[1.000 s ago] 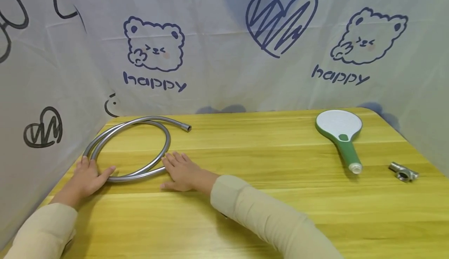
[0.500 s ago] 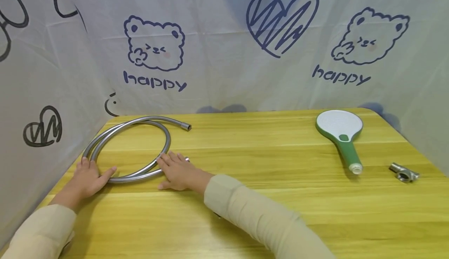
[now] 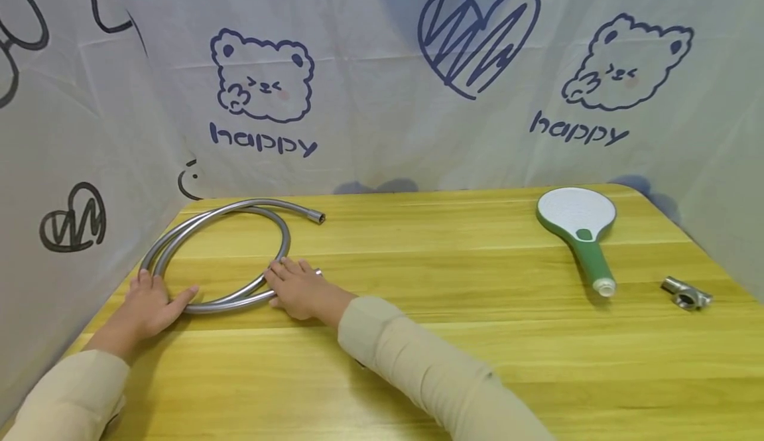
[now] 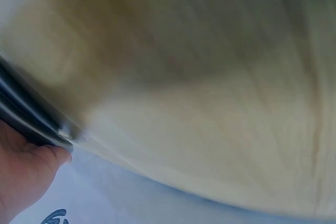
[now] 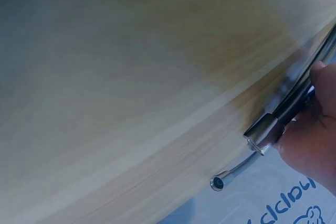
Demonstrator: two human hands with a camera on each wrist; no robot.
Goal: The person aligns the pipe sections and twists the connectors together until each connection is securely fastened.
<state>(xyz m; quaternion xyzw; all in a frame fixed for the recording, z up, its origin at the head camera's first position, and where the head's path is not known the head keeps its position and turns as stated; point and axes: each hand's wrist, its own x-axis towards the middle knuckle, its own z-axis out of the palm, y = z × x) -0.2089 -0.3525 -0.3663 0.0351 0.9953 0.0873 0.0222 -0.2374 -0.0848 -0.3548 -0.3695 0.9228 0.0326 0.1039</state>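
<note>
**Coiled hose [image 3: 217, 307] spans the gap between both hands**

The loop lies at the bench's [image 3: 430, 361] left, bulging away to the far side. The left hand [image 3: 146, 305] rests spread across its left side, thumb out, without gripping. The right hand [image 3: 298, 293] covers the near strand; I can't tell if it's gripping. That strand runs rightward, its tip [image 3: 318, 271] peeking out beyond. The right hand is nearer both ends.
</note>
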